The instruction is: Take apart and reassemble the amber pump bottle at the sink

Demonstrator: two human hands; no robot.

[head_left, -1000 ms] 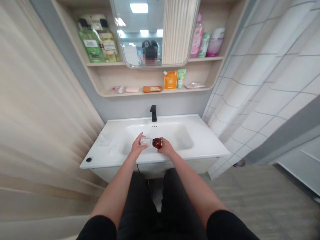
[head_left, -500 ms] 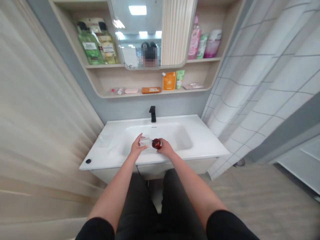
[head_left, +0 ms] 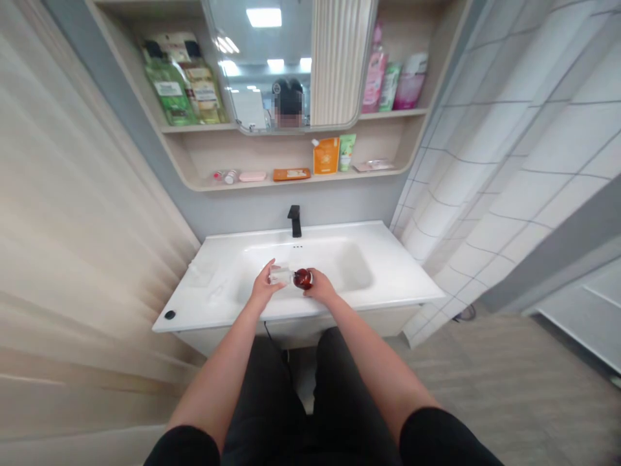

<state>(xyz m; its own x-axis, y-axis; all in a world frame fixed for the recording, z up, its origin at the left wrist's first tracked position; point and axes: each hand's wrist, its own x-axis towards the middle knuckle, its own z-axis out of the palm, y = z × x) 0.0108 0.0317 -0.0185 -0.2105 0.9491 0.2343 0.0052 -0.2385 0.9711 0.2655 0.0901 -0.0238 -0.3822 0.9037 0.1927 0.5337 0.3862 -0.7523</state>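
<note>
Over the white sink basin (head_left: 339, 265), my left hand (head_left: 264, 285) is closed around a small clear bottle (head_left: 280, 276) lying sideways, its neck pointing right. My right hand (head_left: 320, 285) grips a dark amber bottle (head_left: 303, 279) with a rounded body, tilted toward the clear one. The mouths of the two bottles meet or nearly meet between my hands; whether they touch I cannot tell. Any liquid passing between them is too small to make out.
A black faucet (head_left: 295, 221) stands behind the basin. A round black cap (head_left: 169, 315) lies on the counter's left end. Above, a shelf cabinet (head_left: 286, 188) holds an orange pouch (head_left: 326, 156), green bottle (head_left: 169, 87) and pink bottle (head_left: 374, 81). A tiled curtain (head_left: 485, 162) hangs right.
My hands and both bottles hold almost the same position. The view has shifted very slightly.
</note>
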